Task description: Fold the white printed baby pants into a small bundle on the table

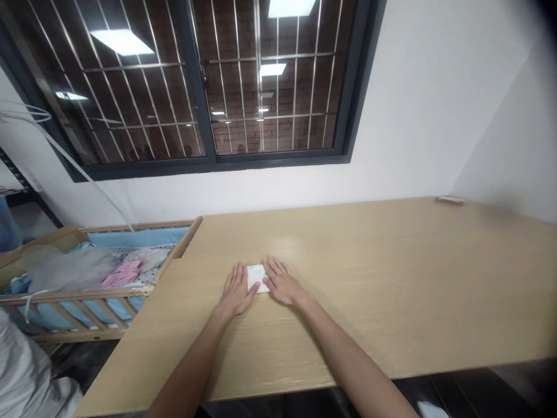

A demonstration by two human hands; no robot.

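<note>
A small white folded sheet (256, 276), which looks like paper or tissue, lies flat on the light wooden tabletop (369, 290). My left hand (237, 290) rests along its left edge, fingers stretched forward and the thumb reaching onto the near part. On the opposite side, my right hand (281, 281) lies flat with extended fingers, its thumb touching the sheet's right edge. Both palms face down. The hands partly cover the sheet's two sides.
Left of the table stands a wooden crib (82, 313) holding pink cloth (124, 273) and bedding. A small flat object (449, 200) lies at the table's far right corner. Behind are a white wall and a barred window (209, 87). Grey fabric (30, 371) shows lower left.
</note>
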